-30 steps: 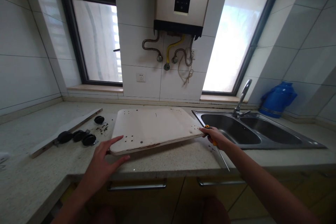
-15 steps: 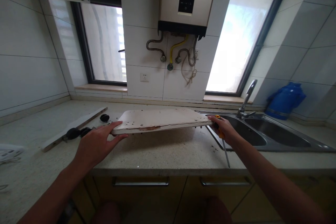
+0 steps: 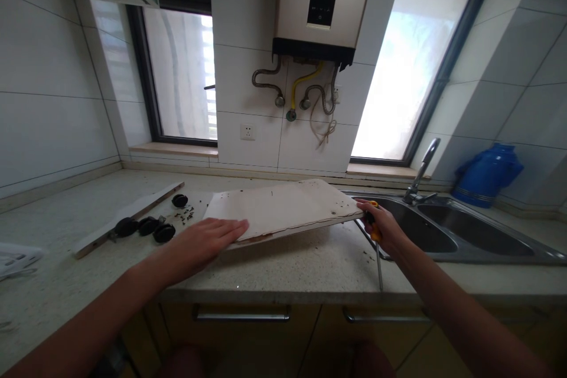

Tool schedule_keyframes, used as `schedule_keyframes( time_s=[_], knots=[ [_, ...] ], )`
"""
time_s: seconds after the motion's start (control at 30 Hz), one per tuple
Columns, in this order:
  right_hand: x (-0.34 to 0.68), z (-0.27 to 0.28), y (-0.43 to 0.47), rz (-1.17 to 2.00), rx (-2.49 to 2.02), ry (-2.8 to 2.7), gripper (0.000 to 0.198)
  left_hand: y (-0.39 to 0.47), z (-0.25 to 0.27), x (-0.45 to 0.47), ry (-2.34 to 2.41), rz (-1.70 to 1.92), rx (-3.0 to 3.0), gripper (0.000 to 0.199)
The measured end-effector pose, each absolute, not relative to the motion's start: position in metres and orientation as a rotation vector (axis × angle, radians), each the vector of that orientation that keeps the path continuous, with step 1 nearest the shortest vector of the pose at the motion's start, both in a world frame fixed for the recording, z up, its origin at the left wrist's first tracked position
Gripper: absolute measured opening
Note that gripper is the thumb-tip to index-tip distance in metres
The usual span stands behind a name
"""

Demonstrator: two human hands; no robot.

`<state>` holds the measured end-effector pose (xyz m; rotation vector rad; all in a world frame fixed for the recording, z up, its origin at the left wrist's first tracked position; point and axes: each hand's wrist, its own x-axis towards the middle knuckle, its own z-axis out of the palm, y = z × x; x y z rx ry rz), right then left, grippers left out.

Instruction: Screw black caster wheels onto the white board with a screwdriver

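A white, worn board [image 3: 283, 208] lies tilted on the speckled countertop [image 3: 287, 269], its left end down and its right end raised. My left hand [image 3: 208, 242] presses flat on the board's near left corner, fingers spread. My right hand [image 3: 381, 225] grips the board's right corner and also holds a screwdriver [image 3: 377, 248] with a yellow handle, its metal shaft pointing down toward me. Dark crumbs lie scattered under and beside the board.
Several black caster wheels [image 3: 150, 225] and a long white strip [image 3: 128, 217] lie on the counter to the left. A steel double sink [image 3: 447, 236] with a tap [image 3: 423, 168] is at the right, a blue flask [image 3: 485, 174] behind it. A water heater [image 3: 323, 3] hangs above.
The board was lifted off the counter with both hands, then its left end was lowered. My left hand moved from gripping the edge to pressing flat on top.
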<state>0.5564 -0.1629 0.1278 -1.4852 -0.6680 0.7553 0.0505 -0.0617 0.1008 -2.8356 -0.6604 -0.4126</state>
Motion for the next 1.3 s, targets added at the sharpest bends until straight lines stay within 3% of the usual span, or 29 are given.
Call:
schedule_keyframes(
  time_s=[0.5, 0.93, 1.3],
  knots=[
    [0.544, 0.110, -0.176, 0.747, -1.515, -0.630, 0.038, -0.064, 0.060, 0.046, -0.609, -0.562, -2.717, 0.077],
    [0.558, 0.084, -0.187, 0.941, -1.586, -0.471, 0.038, -0.063, 0.053, 0.043, -0.657, -0.528, -2.802, 0.080],
    [0.559, 0.070, -0.195, 0.950, -1.467, -0.485, 0.038, -0.073, 0.066, 0.047, -0.610, -0.256, -2.745, 0.085]
  ],
)
